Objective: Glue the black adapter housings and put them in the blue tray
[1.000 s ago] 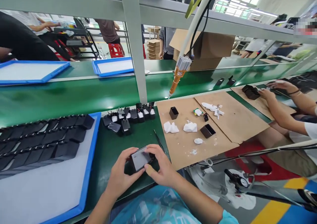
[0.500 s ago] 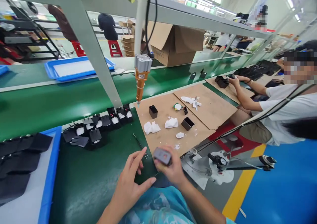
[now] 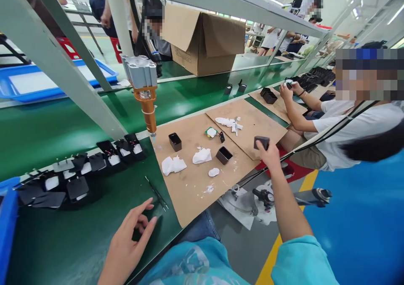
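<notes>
Right of centre, at the near edge of the farther cardboard sheet (image 3: 252, 117), the right hand (image 3: 267, 154) pinches a black charger housing (image 3: 261, 142) in its fingertips. Lower left, the left hand (image 3: 132, 234) lies open, fingers loosely spread over the green mat (image 3: 94, 234), just beside tweezers (image 3: 156, 192). Gripped so lightly at the bench edge, the housing could slip and drop; the taut cable (image 3: 315, 138) under the wrist might snag it.

Tissue wads (image 3: 173, 165) on the cardboard sheet (image 3: 189, 197) (tweezers (image 3: 157, 193) just left), adapter row (image 3: 107, 157) behind those.
</notes>
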`<state>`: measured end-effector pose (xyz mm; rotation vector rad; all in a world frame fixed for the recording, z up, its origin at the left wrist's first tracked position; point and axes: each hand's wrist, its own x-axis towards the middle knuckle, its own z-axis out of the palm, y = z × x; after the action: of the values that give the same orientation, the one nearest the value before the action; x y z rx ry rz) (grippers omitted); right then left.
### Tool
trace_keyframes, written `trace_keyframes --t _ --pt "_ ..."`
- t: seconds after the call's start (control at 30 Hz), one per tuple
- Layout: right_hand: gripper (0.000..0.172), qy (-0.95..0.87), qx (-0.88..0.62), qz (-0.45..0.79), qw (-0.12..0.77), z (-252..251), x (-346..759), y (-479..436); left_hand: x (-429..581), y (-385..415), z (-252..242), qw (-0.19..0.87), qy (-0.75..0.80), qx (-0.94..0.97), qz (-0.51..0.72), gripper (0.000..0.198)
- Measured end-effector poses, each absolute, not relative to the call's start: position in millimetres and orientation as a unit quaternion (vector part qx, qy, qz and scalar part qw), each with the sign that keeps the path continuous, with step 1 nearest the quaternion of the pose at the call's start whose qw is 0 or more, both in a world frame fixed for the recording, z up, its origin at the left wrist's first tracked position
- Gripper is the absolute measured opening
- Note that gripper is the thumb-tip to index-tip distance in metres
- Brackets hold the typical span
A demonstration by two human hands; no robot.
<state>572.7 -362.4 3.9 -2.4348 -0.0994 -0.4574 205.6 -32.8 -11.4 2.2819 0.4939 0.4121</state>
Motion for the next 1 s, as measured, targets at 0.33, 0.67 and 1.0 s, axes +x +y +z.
trace_keyframes --t 0.33,0.67,1.0 --pt "0.054 -0.092 -0.947 -0.136 0.275 6.0 574.5 -364.5 205.7 -32.6 -15.1 0.377 0.203 0.893 0.136 0.045" --pt "0.05 -0.183 -0.94 -0.111 0.266 14.7 542.1 -351.7 201.8 -34.3 -18.1 0.386 0.199 0.889 0.147 0.043" --pt "0.054 -0.145 -0.944 -0.139 0.263 14.9 562.4 -351.4 200.6 -33.8 -18.2 0.394 0.212 0.882 0.148 0.044"
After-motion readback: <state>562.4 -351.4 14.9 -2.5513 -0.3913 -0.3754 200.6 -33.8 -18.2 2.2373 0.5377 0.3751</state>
